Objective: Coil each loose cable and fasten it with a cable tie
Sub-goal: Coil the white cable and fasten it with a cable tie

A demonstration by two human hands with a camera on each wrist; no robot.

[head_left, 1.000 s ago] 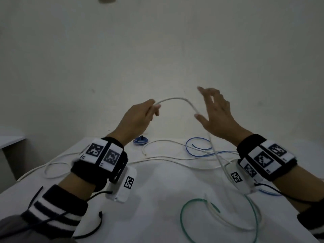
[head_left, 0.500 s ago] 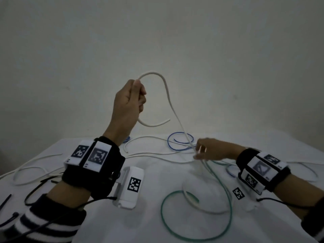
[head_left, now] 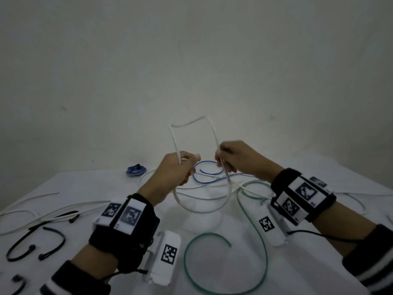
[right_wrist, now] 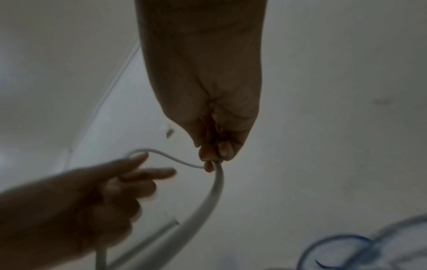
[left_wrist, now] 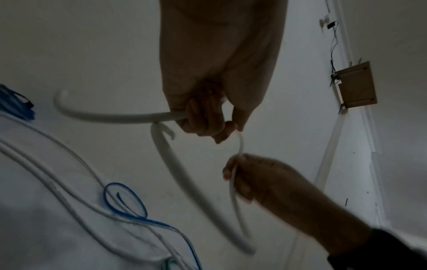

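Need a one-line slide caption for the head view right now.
Both hands, left hand and right hand, grip a white cable into a loop above a table strewn with loose cables.

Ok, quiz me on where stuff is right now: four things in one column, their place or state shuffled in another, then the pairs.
Things:
1. white cable
2. green cable
3. blue coil
4. black ties

Place or state:
A. lying loose on the table, near right
B. on the table at the near left
C. held up by the left hand and the right hand
D. already bundled, far left by the wall

Pairs: 1-C, 2-A, 3-D, 4-B
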